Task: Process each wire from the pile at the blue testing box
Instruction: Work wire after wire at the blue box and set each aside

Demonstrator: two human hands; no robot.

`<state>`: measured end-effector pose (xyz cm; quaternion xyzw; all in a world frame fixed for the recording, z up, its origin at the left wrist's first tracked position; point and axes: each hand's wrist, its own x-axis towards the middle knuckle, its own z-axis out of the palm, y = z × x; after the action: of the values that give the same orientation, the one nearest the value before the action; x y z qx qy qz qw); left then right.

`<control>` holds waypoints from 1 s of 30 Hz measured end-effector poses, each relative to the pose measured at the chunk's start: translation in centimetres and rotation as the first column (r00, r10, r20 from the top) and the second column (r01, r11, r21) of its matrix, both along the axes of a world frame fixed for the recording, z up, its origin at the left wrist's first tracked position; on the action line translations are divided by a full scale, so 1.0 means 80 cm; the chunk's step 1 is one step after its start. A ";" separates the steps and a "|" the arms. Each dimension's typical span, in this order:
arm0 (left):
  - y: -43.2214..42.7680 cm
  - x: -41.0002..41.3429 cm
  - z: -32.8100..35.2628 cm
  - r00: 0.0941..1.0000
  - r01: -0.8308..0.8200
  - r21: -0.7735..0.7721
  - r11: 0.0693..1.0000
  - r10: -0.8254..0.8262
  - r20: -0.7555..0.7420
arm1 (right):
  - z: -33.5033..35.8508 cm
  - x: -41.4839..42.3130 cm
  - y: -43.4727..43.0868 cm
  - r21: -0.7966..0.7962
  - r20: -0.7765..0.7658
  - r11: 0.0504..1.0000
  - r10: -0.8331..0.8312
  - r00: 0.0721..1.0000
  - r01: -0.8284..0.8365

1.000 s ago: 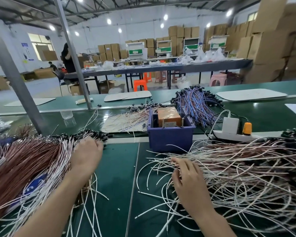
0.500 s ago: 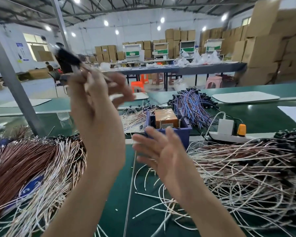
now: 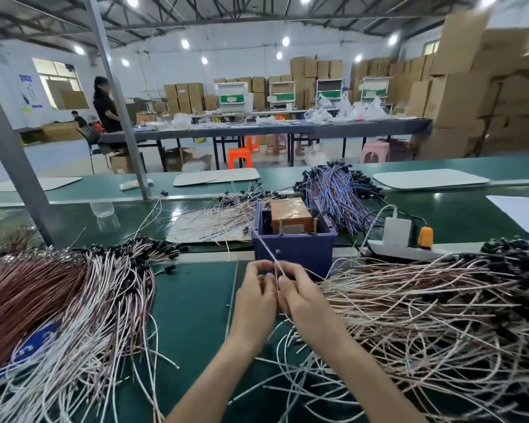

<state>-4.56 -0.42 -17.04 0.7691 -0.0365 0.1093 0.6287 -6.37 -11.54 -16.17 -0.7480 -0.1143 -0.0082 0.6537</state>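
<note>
Both hands, left hand (image 3: 255, 296) and right hand (image 3: 300, 296), pinch one wire (image 3: 266, 250) just before the blue testing box (image 3: 297, 245), its length slanting up toward the box's left edge.

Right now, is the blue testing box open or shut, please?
Open: the blue testing box shows no lid, and an orange block sits exposed inside.

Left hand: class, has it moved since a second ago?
Yes. The left hand moved right, off the left wire pile, to just in front of the blue testing box, where it and the right hand pinch a wire.
</note>
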 end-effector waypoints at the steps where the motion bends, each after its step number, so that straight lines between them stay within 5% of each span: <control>1: -0.002 0.001 -0.008 1.000 -0.009 0.004 1.000 0.009 -0.009 | -0.010 0.002 -0.002 0.000 -0.033 1.000 -0.005 0.999 0.005; 8: -0.005 0.015 -0.027 0.999 0.018 -0.229 0.973 -0.025 -0.031 | -0.050 0.018 -0.013 -0.099 -0.131 0.995 0.017 0.991 -0.030; 14: 0.002 0.026 -0.035 0.998 -0.049 -0.317 0.947 0.036 -0.047 | -0.053 0.027 -0.022 0.112 -0.180 0.994 0.006 0.984 0.014; 22: 0.014 0.039 -0.038 0.980 -0.184 -0.655 0.733 0.083 -0.182 | -0.071 0.039 -0.038 0.243 -0.254 0.962 -0.063 0.965 0.127; 27: 0.035 0.045 -0.032 0.953 -0.282 -0.713 0.642 0.101 -0.285 | -0.061 0.039 -0.053 0.278 -0.193 0.951 -0.085 0.978 0.138; 30: 0.037 0.042 -0.031 0.955 -0.284 -0.515 0.809 0.190 -0.229 | -0.055 0.037 -0.061 0.336 -0.172 0.926 -0.118 0.978 0.171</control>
<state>-1.22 2.52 -19.49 0.5644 0.1451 0.1282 0.8025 -3.38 -16.45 -20.60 -0.6252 -0.0065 -0.0210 0.7801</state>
